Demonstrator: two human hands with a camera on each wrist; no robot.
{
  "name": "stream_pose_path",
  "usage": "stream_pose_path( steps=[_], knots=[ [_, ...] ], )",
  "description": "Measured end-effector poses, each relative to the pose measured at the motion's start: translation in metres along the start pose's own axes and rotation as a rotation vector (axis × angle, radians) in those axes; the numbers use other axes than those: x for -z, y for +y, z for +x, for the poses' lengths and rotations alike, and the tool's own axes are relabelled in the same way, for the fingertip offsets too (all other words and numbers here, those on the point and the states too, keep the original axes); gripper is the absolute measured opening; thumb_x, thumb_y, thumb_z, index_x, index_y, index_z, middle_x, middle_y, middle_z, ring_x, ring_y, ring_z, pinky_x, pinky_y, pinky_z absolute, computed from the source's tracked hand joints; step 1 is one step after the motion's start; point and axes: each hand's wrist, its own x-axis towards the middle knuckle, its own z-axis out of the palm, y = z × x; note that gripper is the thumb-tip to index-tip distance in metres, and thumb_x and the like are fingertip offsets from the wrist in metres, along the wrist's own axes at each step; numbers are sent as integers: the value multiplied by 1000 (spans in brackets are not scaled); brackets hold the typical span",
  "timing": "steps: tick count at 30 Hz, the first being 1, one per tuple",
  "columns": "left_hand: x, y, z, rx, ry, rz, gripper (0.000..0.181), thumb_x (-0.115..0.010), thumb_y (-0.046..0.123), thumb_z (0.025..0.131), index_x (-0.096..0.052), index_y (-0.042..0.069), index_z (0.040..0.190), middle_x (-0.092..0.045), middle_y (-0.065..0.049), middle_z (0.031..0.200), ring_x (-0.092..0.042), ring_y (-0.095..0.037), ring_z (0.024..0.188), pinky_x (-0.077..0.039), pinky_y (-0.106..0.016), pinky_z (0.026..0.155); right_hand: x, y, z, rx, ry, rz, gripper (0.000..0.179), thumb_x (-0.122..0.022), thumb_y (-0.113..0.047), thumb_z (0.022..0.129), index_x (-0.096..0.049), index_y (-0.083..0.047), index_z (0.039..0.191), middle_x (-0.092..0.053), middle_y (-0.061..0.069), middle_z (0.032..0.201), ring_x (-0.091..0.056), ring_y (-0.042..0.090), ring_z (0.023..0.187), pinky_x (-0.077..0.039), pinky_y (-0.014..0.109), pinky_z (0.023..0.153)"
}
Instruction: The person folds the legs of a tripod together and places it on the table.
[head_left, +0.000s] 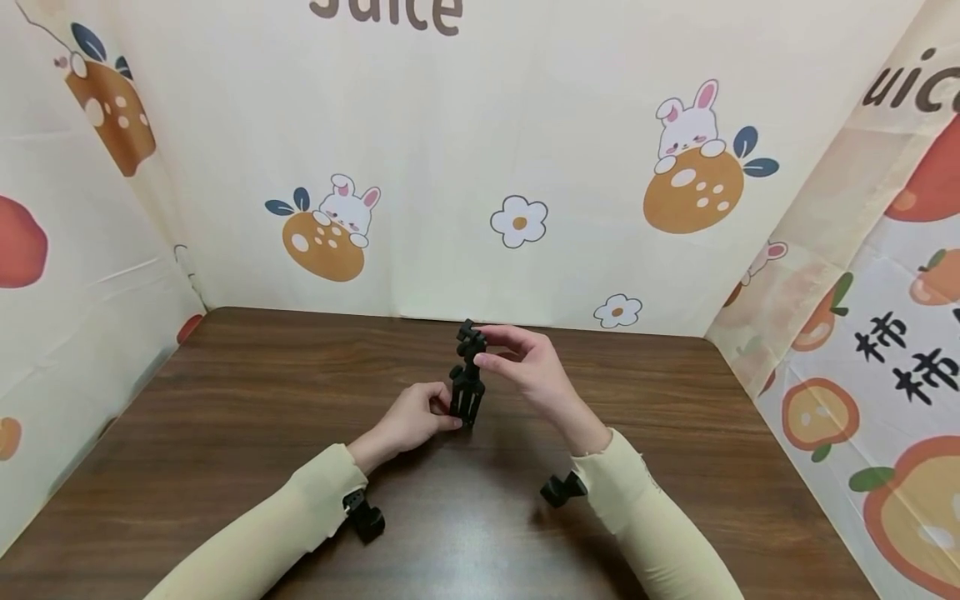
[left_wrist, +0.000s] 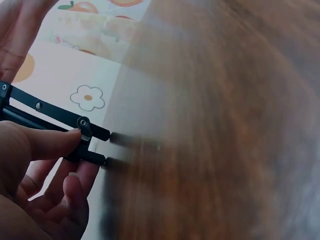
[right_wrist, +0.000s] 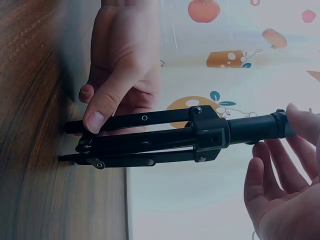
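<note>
A small black tripod (head_left: 467,390) stands upright near the middle of the table, its legs folded close together. Low on its legs, my left hand (head_left: 408,419) pinches one leg between thumb and fingers; the left wrist view shows the thumb at a small hinge above the leg tips (left_wrist: 102,134). My right hand (head_left: 528,367) holds the upper column just under the head, thumb and fingertips on it. In the right wrist view the column (right_wrist: 252,129) runs from the leg collar (right_wrist: 212,132) to the right hand's fingers. The leg tips are right at the tabletop.
The brown wooden table (head_left: 300,358) ends at a pale printed curtain (head_left: 450,250) behind, with more printed cloth (head_left: 840,375) along the right side. A black wrist camera (head_left: 365,517) sits under the left sleeve, another black camera (head_left: 562,489) beside the right sleeve.
</note>
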Motion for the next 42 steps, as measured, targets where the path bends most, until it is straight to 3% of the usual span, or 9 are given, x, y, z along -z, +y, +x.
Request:
stream_pose_path(
  steps=[13,24,30,34,38,42],
  knots=[
    [2,-5,-5,-6,54,-7,21,-83,6,79,-63,12,76,-68,3,74,-61,-14,67,-47,-33,67,4,4,-2,-6,42,9,33,-75,-4,89,-69,-1,121,-71,11,112,-65,25,105,-53,36,88],
    [18,1,-14,-37,66,119,19,-84,13,79,-66,19,78,-67,7,73,-61,-13,64,-47,-35,62,23,10,-13,4,71,46,35,-74,0,88,-66,3,122,-71,11,111,-67,22,101,-55,35,85],
    [28,0,-17,-61,83,140,15,-83,12,80,-71,20,80,-69,8,75,-62,-13,65,-48,-36,62,37,21,-25,-61,130,-15,35,-75,-2,88,-65,3,121,-72,4,105,-66,17,95,-54,28,80],
    [34,0,-18,-63,108,144,15,-83,10,80,-72,19,81,-69,8,75,-63,-12,67,-47,-35,61,45,29,-33,-120,161,-53,32,-74,-4,89,-66,3,119,-72,5,103,-66,16,89,-55,32,79],
    [38,0,-18,-75,128,175,14,-83,10,80,-73,20,82,-67,9,76,-62,-12,67,-47,-35,61,49,35,-39,-173,173,-35,32,-74,-2,89,-64,6,118,-72,7,101,-66,17,87,-55,35,81],
    [42,1,-19,-128,157,201,15,-82,9,80,-73,20,82,-64,10,77,-60,-11,67,-48,-32,62,51,42,-42,-210,195,15,37,-75,-1,88,-58,5,120,-72,5,99,-67,16,88,-55,33,82]
  ],
)
